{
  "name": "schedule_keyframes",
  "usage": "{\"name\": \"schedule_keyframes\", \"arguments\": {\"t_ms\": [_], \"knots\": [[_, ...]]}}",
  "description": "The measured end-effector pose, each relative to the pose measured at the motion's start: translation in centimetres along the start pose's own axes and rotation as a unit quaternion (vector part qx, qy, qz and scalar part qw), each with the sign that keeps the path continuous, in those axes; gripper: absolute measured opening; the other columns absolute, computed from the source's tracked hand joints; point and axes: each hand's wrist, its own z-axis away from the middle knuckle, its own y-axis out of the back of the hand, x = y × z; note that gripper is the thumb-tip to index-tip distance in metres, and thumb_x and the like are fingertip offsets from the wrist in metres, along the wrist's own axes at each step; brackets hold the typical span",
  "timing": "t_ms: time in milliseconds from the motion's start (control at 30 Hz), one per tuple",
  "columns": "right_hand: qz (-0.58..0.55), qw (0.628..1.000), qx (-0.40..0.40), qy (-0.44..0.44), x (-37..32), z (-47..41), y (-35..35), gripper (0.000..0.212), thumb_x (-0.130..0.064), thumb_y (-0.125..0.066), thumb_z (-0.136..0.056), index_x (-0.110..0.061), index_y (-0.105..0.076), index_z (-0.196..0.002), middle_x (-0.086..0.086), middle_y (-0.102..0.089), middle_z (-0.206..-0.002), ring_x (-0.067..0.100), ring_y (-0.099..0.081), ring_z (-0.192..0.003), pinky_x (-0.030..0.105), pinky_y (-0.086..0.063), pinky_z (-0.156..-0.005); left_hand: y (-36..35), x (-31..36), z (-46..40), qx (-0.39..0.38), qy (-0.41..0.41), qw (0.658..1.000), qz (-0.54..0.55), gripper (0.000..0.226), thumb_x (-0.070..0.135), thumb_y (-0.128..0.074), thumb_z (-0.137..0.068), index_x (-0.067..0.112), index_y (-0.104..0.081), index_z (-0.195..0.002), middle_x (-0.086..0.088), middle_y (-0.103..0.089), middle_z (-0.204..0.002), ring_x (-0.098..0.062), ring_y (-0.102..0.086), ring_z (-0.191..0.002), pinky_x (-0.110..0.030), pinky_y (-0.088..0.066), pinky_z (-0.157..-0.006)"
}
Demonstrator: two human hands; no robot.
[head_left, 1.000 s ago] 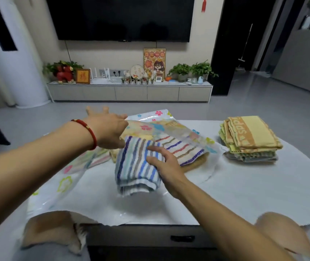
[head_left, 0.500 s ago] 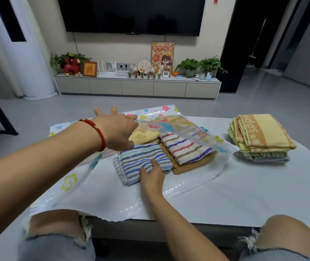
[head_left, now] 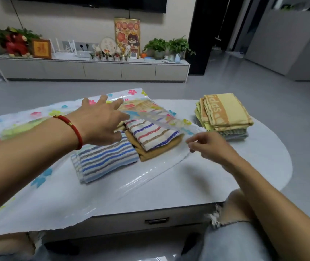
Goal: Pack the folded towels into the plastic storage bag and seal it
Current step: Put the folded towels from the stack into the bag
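Observation:
The flower-printed plastic storage bag (head_left: 60, 187) lies open across the white table (head_left: 248, 178). Inside its mouth a blue-striped towel (head_left: 105, 161) lies beside a multicolour-striped towel (head_left: 150, 134), which rests on a brown towel (head_left: 159, 152). A yellow towel (head_left: 141, 105) shows deeper in, under the plastic. My left hand (head_left: 99, 121) holds the bag's upper flap raised above the towels. My right hand (head_left: 210, 146) hovers with loosely curled fingers at the bag's right edge and holds no towel. A stack of folded towels (head_left: 225, 113), yellow-orange on top, sits outside the bag at the right.
The table's rounded right end (head_left: 282, 157) and front edge with a drawer handle (head_left: 156, 221) are near my knees (head_left: 233, 206). A long TV cabinet (head_left: 94, 69) with plants and ornaments stands far across the grey floor.
The blue-striped towel has been pushed into the bag beside the others. My right hand let go of it and moved right to the bag's edge. My left hand still holds the flap.

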Motion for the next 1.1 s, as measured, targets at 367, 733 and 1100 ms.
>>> {"name": "schedule_keyframes", "arguments": {"t_ms": [367,733,1100], "knots": [[0.154,0.938,0.260,-0.172,5.9,-16.4,10.5,0.048,-0.017,-0.044,-0.102,-0.022,-0.045,-0.149,0.024,-0.038,-0.152,0.045,-0.036,-0.139,0.050,-0.032,-0.115,-0.3,0.7,-3.5,0.058,0.005,0.998,0.036,0.053,0.055,-0.050,-0.089,0.042,-0.045,-0.140,-0.002,-0.020,-0.162,-0.038,-0.021,-0.145,-0.063,-0.041,-0.102],[0.154,0.958,0.210,-0.119,6.7,-18.3,12.1,0.073,-0.015,-0.079,-0.085,-0.025,-0.036,-0.143,0.021,-0.057,-0.134,0.043,-0.054,-0.122,0.045,-0.046,-0.092,-0.4,0.8,-3.4,0.050,0.040,0.997,0.037,0.048,0.052,-0.052,-0.089,0.038,-0.052,-0.136,-0.002,-0.023,-0.162,-0.037,-0.019,-0.146,-0.063,-0.039,-0.104],[-0.261,0.962,-0.010,-0.083,5.0,-8.2,14.6,0.032,-0.008,-0.059,-0.095,-0.031,-0.079,-0.105,0.013,-0.072,-0.118,0.015,-0.074,-0.069,0.026,-0.060,-0.052,-1.4,-0.6,0.7,0.027,0.089,0.995,0.036,0.052,0.051,-0.053,-0.087,0.045,-0.045,-0.138,-0.002,-0.026,-0.161,-0.041,-0.022,-0.143,-0.066,-0.039,-0.103]]}}
